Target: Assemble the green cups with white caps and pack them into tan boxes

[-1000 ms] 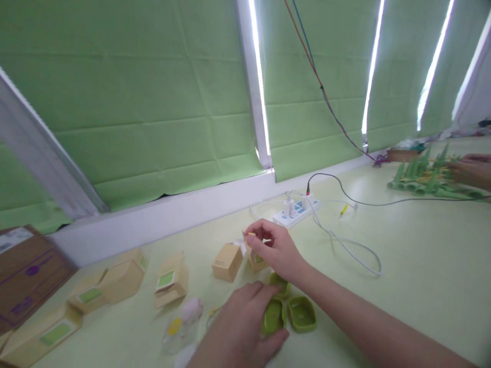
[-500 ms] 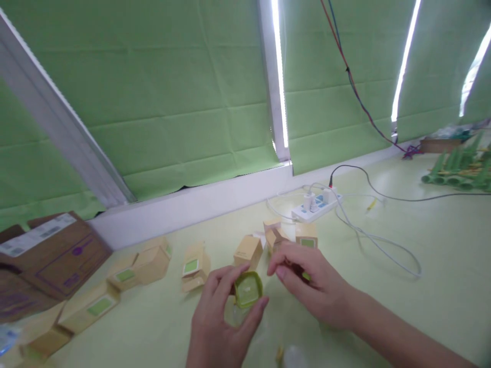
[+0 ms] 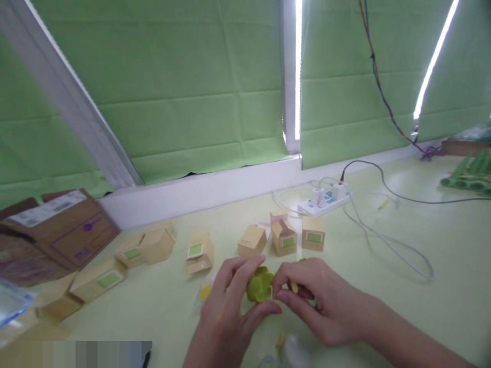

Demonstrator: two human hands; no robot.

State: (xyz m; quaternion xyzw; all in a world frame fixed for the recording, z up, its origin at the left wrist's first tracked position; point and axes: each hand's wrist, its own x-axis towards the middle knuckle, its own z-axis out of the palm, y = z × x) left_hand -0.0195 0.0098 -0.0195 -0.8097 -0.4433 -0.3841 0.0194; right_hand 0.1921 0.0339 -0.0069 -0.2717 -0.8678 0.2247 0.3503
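Note:
My left hand [image 3: 233, 301] grips a small green flower-shaped cup [image 3: 261, 284] between thumb and fingers, its lobed rim facing me. Close by on the right, my right hand [image 3: 318, 296] is closed, thumb and index fingertip pinched at the cup's edge. A small yellow piece [image 3: 294, 286] shows within its curled fingers; whether the fingertips also hold something is hidden. Just behind the hands stand small tan cardboard boxes with green labels, among them a closed one [image 3: 252, 241] and one with raised flaps [image 3: 284, 239].
More tan boxes [image 3: 98, 281] line the left side, near a large brown carton [image 3: 76, 230]. A white power strip [image 3: 324, 202] with cables lies behind on the right. Green tubes [image 3: 468, 176] are at far right. A blurred whitish object [image 3: 294, 351] sits at the front.
The green cup has turned in my left hand, so its lobed rim now shows instead of a squarish opening. My right fingertips have come to its edge. The view has shifted left.

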